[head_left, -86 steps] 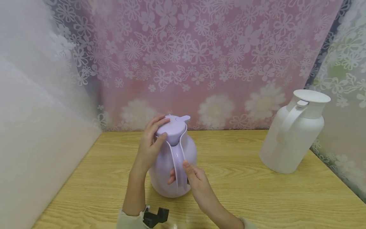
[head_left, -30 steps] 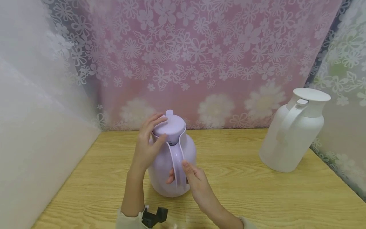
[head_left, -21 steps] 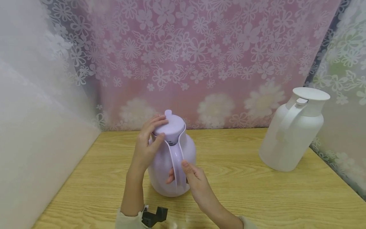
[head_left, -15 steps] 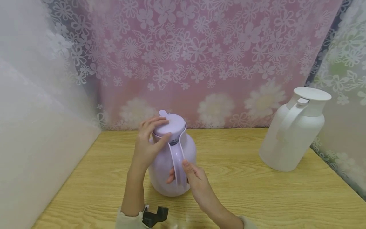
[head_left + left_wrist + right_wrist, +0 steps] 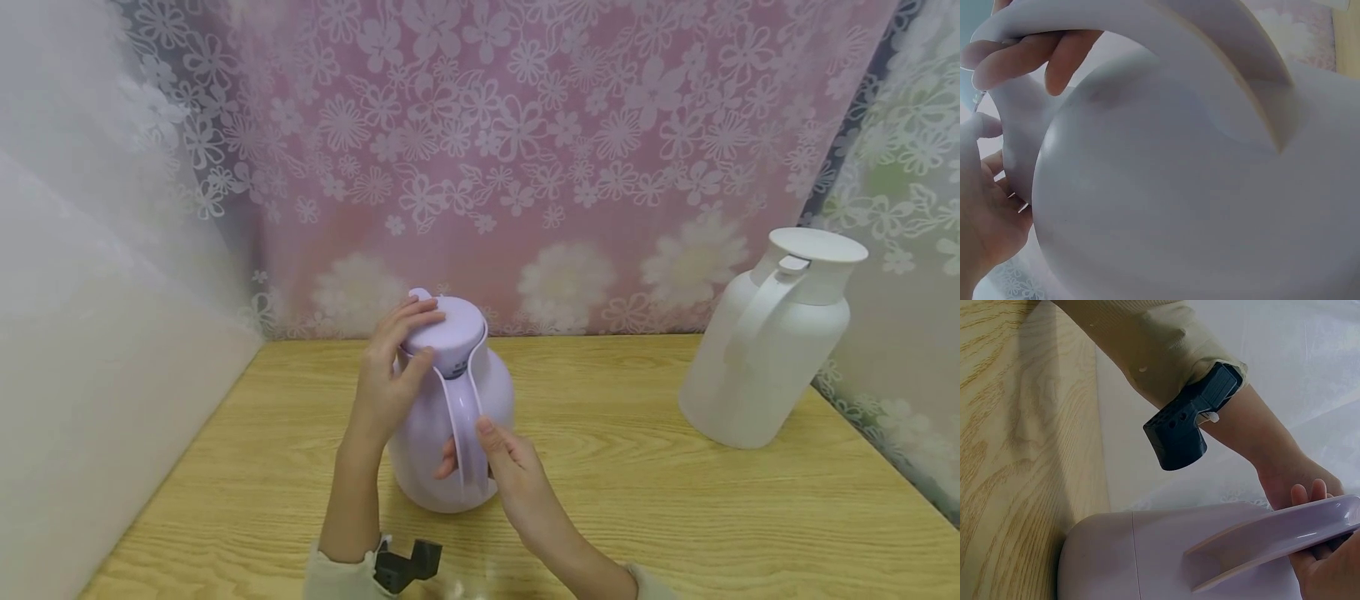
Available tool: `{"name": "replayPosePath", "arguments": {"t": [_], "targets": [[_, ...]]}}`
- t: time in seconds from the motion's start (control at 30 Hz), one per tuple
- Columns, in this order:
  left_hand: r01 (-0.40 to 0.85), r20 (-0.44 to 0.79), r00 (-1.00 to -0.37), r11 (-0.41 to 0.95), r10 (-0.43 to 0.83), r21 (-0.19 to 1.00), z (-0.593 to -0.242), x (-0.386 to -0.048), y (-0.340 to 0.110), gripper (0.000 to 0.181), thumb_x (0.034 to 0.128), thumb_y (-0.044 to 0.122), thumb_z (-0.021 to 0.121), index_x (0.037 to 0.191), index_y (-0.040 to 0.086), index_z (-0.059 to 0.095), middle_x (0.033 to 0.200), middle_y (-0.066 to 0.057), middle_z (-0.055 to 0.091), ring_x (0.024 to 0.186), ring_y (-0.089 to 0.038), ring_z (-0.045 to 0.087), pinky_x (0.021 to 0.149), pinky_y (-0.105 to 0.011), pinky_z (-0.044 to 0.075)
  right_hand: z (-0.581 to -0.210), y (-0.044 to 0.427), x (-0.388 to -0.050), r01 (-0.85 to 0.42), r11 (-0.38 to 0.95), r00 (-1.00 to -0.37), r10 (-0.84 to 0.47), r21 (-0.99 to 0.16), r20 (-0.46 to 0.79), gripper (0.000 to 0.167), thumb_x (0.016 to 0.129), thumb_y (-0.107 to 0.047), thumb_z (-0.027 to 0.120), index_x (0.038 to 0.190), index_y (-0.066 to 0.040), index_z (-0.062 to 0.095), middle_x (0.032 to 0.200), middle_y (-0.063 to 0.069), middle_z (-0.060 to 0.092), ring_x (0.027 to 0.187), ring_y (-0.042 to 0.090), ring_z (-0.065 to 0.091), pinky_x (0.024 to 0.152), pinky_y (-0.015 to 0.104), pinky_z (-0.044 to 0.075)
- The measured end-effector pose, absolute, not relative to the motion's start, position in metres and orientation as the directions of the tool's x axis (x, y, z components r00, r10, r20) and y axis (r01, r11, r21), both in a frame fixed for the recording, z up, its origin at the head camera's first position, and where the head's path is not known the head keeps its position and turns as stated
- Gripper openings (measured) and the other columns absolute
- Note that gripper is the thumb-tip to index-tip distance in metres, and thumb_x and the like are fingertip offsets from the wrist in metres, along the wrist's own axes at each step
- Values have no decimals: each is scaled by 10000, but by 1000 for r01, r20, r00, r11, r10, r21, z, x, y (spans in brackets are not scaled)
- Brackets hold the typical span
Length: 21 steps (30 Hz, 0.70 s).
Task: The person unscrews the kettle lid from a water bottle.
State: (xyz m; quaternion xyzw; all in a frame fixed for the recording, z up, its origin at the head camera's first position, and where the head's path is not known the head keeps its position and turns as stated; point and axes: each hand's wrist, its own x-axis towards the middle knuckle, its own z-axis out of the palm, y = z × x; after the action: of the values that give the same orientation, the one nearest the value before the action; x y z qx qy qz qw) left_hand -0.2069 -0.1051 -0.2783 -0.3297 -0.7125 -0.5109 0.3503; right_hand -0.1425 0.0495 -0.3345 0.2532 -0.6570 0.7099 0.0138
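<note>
A lilac thermos jug (image 5: 420, 467) stands upright on the wooden table in the head view, its handle (image 5: 467, 417) facing me. My left hand (image 5: 386, 379) grips the round lilac lid (image 5: 457, 323), thumb at the near side and fingers over the top and far side. The lid's small tab (image 5: 420, 293) points to the back left, and dark marks show on its near edge. My right hand (image 5: 521, 479) holds the handle, thumb along its right side and fingertips showing through on the left. In the left wrist view the jug body (image 5: 1147, 175) hides most of the lid.
A white thermos jug (image 5: 765, 358) stands at the right of the wooden table (image 5: 637, 500). Behind hangs a pink flowered curtain (image 5: 480, 167), and a pale wall (image 5: 112, 333) borders the left. A black camera mount (image 5: 408, 567) sits on my left wrist.
The lid has turned anticlockwise under my left hand: its tab pointed right, then straight back, and now back left. My right hand keeps its hold on the handle, and the jug stays in place.
</note>
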Motion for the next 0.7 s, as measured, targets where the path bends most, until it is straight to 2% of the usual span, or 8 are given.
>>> {"name": "replayPosePath", "arguments": {"t": [0.13,0.3,0.43,0.53,0.7], "targets": [[823,830,-547,255,112,508,-276,-203,-105,263,800,-9,569,1052,-69,612,1191,-210,545,1220,-364,370,1039,-422,228,-334,49,-142,-348,-134,-873,-315,-928,373,475,1029,-243,261,953,75,606,783,184,646,830,242,623,792,306,454],[762,800,-596,361,69,537,-286,-213,-106,277,786,86,701,1059,66,660,1187,-41,562,1159,-214,378,966,-405,304,-334,50,-142,-352,-133,-872,-314,-927,376,472,1029,-242,263,951,76,603,779,184,643,828,242,621,793,308,455],[748,810,-585,421,52,513,-292,-218,-107,282,785,189,730,1054,131,673,1168,38,557,1131,-163,365,926,-407,323,-334,50,-142,-359,-132,-869,-315,-924,383,471,1030,-237,261,947,76,603,775,182,642,828,237,619,794,305,454],[761,823,-564,427,63,489,-292,-220,-108,275,815,240,682,1066,129,665,1192,32,551,1178,-164,352,948,-414,310,-334,49,-142,-361,-134,-867,-316,-923,385,471,1030,-235,260,947,78,602,775,182,641,829,239,621,797,308,455],[796,841,-530,405,106,450,-293,-222,-112,351,844,253,540,1127,64,625,1267,-79,525,1286,-252,299,1035,-433,215,-334,50,-142,-356,-134,-869,-316,-925,381,471,1030,-242,261,949,72,603,782,177,644,834,247,621,807,317,451]]}}
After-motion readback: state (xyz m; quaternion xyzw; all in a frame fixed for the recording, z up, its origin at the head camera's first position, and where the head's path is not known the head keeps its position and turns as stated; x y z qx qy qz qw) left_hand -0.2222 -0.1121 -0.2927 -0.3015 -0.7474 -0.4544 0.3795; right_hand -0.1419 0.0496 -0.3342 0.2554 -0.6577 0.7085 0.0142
